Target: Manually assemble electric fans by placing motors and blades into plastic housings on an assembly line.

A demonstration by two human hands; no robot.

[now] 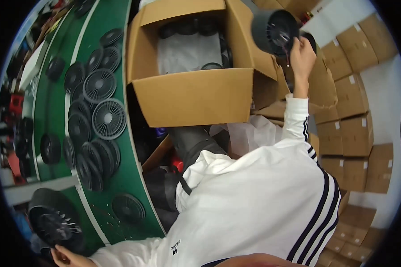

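Note:
My right hand [303,58], raised at the upper right, grips a black round fan housing [272,33] by its rim. A thin wire hangs from the housing near my fingers. Another dark rounded piece shows partly behind that hand. At the lower left, my left hand [69,257] has its fingers closed at the lower edge of a second black fan housing [49,202], whose open side shows ribs inside. On the green bench top [151,222] beside it lie several black fan grilles [109,118], some overlapping in stacks.
An open cardboard box [194,100] stands right of the bench, with black parts and a translucent white sheet inside. Crumpled white plastic [256,135] lies below it. Stacked cartons [354,51] line the right wall. More black housings [51,148] sit farther left on the bench.

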